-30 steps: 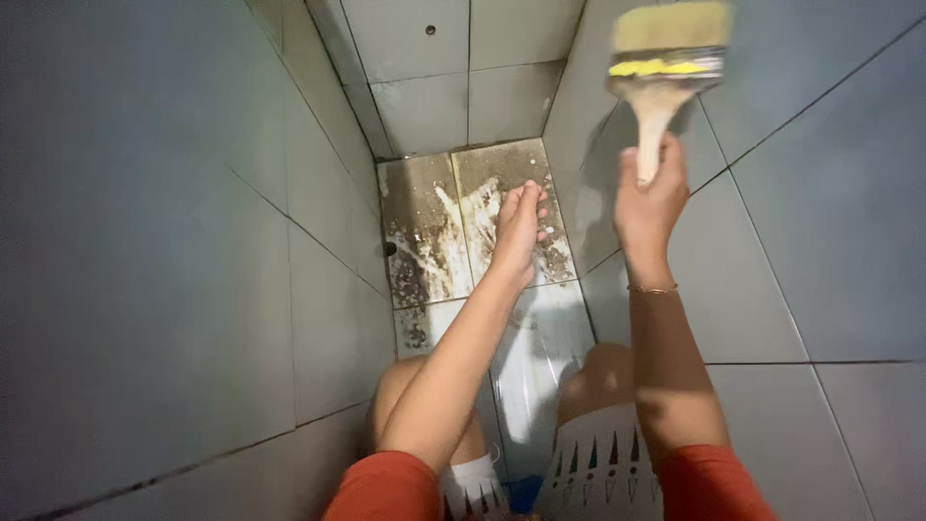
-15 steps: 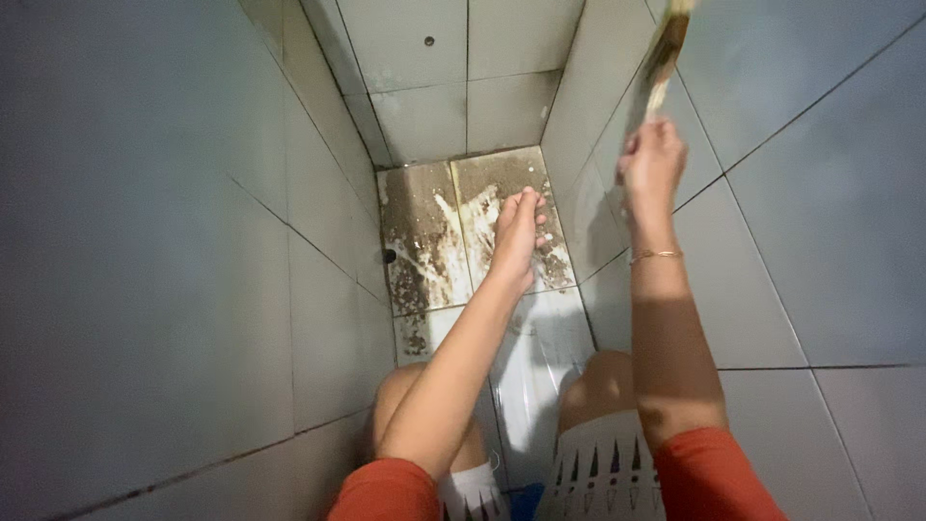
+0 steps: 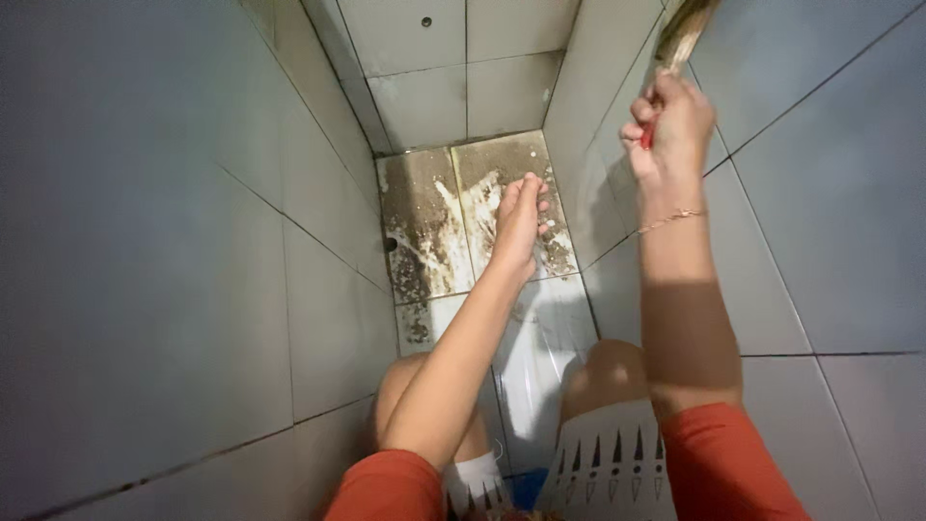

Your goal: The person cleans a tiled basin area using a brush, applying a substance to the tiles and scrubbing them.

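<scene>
Grey tiled walls hem both hands; dirty floor tiles below.

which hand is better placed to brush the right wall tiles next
Right. The right hand already grips the paintbrush against the right wall; the left hand is empty, low over the dirty floor tiles.

We stand in a narrow tiled stall. Our right hand grips a brush held against the right wall. Our left hand hangs loose, fingers slack, over the stained floor tiles, holding nothing.
</scene>
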